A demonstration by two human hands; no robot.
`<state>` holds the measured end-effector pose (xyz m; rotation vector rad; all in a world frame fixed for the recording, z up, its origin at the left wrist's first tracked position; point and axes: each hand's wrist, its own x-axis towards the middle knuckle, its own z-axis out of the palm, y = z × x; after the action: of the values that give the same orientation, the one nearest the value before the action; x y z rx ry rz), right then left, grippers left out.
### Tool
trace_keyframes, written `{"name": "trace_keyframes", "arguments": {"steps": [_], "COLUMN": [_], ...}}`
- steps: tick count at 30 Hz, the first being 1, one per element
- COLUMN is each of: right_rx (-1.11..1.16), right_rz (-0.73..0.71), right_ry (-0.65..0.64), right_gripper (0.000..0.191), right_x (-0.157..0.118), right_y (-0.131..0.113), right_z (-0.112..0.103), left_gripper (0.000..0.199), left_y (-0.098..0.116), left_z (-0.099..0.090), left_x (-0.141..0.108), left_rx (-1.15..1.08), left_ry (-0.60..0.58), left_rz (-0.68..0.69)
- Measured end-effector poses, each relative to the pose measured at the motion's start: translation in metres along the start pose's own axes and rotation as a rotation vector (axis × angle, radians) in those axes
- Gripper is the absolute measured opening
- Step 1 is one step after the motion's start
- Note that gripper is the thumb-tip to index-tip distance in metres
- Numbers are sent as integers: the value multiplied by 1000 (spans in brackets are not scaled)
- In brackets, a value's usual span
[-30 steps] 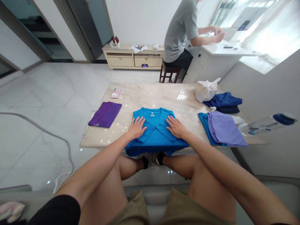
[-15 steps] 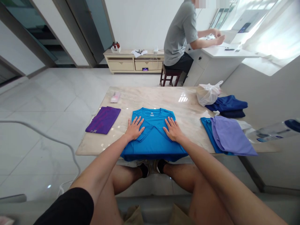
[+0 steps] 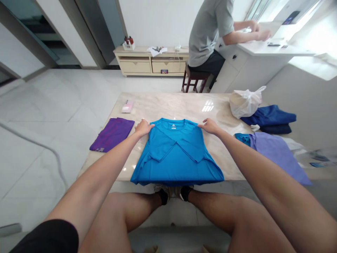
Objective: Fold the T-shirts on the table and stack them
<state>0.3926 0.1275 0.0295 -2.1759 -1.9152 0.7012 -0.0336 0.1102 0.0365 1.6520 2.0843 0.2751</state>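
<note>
A blue shirt (image 3: 173,154) lies on the stone-topped table (image 3: 168,102), its collar at the far side and its sleeves folded inward over the front. The lower part hangs over the near table edge. My left hand (image 3: 143,128) pinches the shirt's far left shoulder corner. At the far right shoulder corner, my right hand (image 3: 210,126) grips the fabric between thumb and fingers. A folded purple garment (image 3: 112,135) rests left of my left hand.
Right of the shirt are a lavender cloth (image 3: 279,154), dark blue clothes (image 3: 272,117) and a white plastic bag (image 3: 244,102). A pink box (image 3: 127,106) sits at the back left. Beyond the table, a person (image 3: 210,31) sits on a stool (image 3: 195,78).
Both hands have gone from lying flat on the folded sleeves to the shoulder corners, where their fingers have closed on the fabric. The camera view has shifted slightly.
</note>
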Motion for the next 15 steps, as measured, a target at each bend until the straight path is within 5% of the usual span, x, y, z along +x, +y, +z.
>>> {"name": "trace_keyframes", "arguments": {"steps": [6,15], "right_rx": [170,233], "right_rz": [36,-39], "right_ry": [-295,-482], "right_gripper": [48,52], "right_x": [14,9], "right_y": [-8,-26], "right_z": [-5,-30], "left_gripper": [37,33], "left_y": [2,10], "left_z": [-17,-29], "left_x": [21,17], "left_rx": [-209,-366], "left_ry": [-181,-414], "left_rz": [52,58]}}
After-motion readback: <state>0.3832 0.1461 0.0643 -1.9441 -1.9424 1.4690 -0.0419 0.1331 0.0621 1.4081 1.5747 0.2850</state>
